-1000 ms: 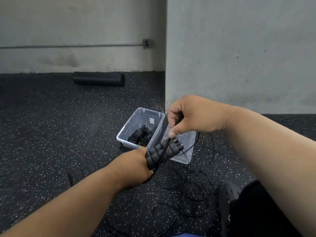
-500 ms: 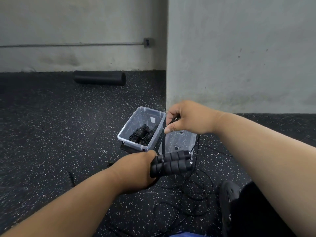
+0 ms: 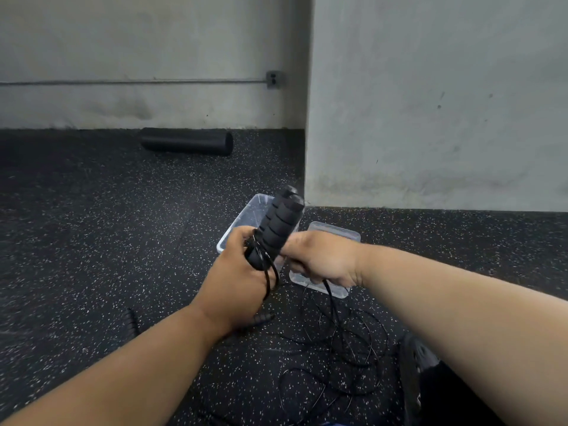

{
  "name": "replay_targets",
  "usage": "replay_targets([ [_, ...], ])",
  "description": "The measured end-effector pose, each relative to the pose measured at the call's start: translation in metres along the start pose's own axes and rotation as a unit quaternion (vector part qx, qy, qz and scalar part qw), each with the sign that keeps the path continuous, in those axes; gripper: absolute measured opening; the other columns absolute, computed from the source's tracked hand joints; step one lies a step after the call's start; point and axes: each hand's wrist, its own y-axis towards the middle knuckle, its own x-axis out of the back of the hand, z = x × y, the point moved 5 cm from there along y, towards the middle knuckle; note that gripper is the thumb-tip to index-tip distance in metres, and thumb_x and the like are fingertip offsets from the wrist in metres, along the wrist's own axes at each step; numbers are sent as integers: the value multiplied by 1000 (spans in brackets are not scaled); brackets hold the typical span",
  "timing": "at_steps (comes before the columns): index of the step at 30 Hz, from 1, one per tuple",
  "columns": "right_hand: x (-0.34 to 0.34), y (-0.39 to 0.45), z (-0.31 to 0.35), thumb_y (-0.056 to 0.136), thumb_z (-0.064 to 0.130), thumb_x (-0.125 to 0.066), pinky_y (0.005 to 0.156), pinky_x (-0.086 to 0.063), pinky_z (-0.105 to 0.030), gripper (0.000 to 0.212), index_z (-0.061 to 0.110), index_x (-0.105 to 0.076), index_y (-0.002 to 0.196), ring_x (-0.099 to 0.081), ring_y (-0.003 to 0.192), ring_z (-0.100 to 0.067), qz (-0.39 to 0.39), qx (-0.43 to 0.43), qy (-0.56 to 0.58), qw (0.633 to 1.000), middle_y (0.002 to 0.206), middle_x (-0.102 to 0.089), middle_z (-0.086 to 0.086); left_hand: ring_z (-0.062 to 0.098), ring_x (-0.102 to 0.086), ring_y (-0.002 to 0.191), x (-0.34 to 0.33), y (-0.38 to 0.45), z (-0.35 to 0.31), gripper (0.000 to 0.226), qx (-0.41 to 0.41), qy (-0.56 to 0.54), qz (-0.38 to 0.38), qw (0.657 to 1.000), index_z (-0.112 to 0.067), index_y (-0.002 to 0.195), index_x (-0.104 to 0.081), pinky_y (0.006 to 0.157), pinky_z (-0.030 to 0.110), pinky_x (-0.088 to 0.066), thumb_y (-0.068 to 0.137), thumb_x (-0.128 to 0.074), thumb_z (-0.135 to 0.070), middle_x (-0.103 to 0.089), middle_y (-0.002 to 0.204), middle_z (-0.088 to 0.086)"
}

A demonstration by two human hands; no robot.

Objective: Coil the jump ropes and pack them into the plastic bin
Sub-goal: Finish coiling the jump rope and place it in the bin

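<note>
Handles [image 3: 278, 230]: pair, upright, gripped by left hand [image 3: 242, 281]; cord [image 3: 332, 330] wound at base, rest loose on floor. Right hand [image 3: 322, 259]: fingers closed round cord. Step: coiling. Next: wind on slack, then into bin [image 3: 246, 218] just behind

Dim, even indoor light; slight motion blur, wide-angle bending at edges.

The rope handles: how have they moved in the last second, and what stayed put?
The left hand swung the paired handles from pointing right to upright. The right hand dropped from above them to beside them, gripping the cord. The bin, lid and foam roller stayed.
</note>
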Motion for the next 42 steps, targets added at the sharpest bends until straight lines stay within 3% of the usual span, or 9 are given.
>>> replay_targets([
  [3, -13, -4, 4, 109, 32, -51, 62, -42, -29, 25, 11, -65, 106, -48, 64, -11, -23, 12, -115, 993, 80, -58, -1, 12, -67, 78, 9, 9, 14, 44, 44, 51, -29, 997, -44, 118, -50, 69, 35, -53, 86, -78, -30, -72, 87, -12],
  [6, -23, -13, 17, 107, 23, -53, 87, -48, -27, 19, 13, -65, 117, -60, 93, -14, 0, 64, -199, 978, 107, -64, -2, 21, -66, 84, 18, 15, 20, 43, 62, 148, -34, 986, -42, 120, -49, 71, 36, -50, 83, -72, -42, -70, 91, -10],
  [10, -23, -16, 17, 95, 65, -61, 68, -45, -23, 35, 30, -67, 91, -58, 72, 1, -60, 50, -156, 985, 77, -65, 17, 24, -62, 78, 15, 11, 11, 40, 57, 216, -29, 974, -41, 118, -46, 67, 36, -44, 85, -68, -36, -64, 83, -7],
  [14, -12, -15, 17, 95, 51, -68, 56, -38, -25, 45, 22, -50, 65, -45, 50, -1, -99, 84, -203, 971, 53, -51, 16, 19, -61, 76, 15, 6, 1, 35, 56, 190, -25, 980, -44, 110, -46, 65, 35, -43, 84, -67, -38, -64, 81, -10],
  [19, -8, -16, 23, 90, 42, -70, 56, -39, -28, 39, 9, -58, 72, -45, 52, -5, -79, 122, -240, 960, 59, -57, 2, 16, -67, 81, 11, 4, 9, 44, 98, 138, 34, 985, -43, 113, -49, 70, 34, -51, 76, -73, -44, -71, 89, -11],
  [28, -4, -15, 20, 99, 41, -65, 64, -51, -36, 35, 11, -67, 81, -61, 65, -21, -25, 127, -279, 952, 73, -69, -4, 12, -67, 75, 4, 3, 19, 55, 108, 2, 118, 987, -41, 119, -52, 67, 33, -54, 72, -80, -33, -75, 96, -4],
  [32, 3, -15, 16, 102, 38, -64, 63, -46, -31, 32, 14, -67, 82, -56, 63, -9, -19, 125, -276, 953, 73, -68, 3, 1, -70, 83, 1, -1, 14, 67, 100, -30, 145, 984, -37, 129, -47, 72, 19, -52, 78, -90, -29, -74, 105, -9],
  [35, 3, -16, 16, 103, 41, -62, 71, -53, -34, 28, 19, -71, 88, -65, 73, -12, -10, 121, -290, 949, 80, -72, 7, -11, -68, 83, 0, -1, 16, 66, 84, -9, 118, 989, -38, 126, -47, 69, 11, -49, 79, -92, -28, -74, 102, -15],
  [42, -2, -17, 22, 102, 44, -61, 75, -53, -33, 15, 31, -64, 96, -64, 81, -11, -33, 131, -369, 920, 88, -69, 11, 8, -67, 90, 1, 0, 17, 57, 54, 87, 33, 994, -38, 119, -41, 80, 35, -55, 81, -83, -45, -69, 100, -14],
])
